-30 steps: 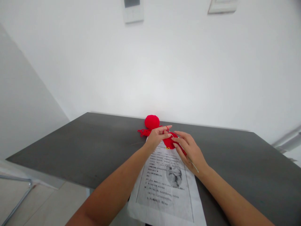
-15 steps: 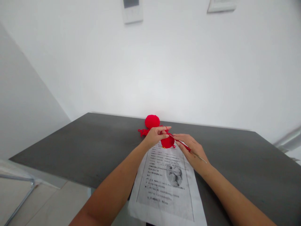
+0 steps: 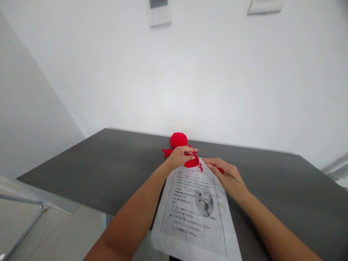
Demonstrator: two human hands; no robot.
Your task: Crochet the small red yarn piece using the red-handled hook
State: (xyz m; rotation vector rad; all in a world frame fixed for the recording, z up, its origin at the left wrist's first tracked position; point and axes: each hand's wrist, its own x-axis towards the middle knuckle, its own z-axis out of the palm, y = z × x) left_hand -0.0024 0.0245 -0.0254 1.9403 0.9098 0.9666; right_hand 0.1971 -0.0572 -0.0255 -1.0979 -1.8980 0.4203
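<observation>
A small red crocheted piece [image 3: 191, 162] is pinched in my left hand [image 3: 179, 156], with red yarn running over the fingers. My right hand [image 3: 225, 173] is closed around a crochet hook [image 3: 220, 169] that has a red grip and a metal shaft. The hook's tip points left at the edge of the piece; whether it passes through a stitch is too small to tell. Behind my left hand sits a ball of red yarn [image 3: 178, 140], with loose loops of yarn beside it. A short red tail hangs from the piece's right side.
Beneath my hands lies a printed sheet [image 3: 187, 217] with text and an oval picture, overhanging the near edge of the dark table [image 3: 89, 163]. A white wall [image 3: 217, 79] rises behind the table. A metal chair frame [image 3: 24, 232] shows at lower left.
The crocheted piece has tilted and looks flatter. My right hand with the hook has shifted slightly right, away from my left hand. The whole view has moved a little.
</observation>
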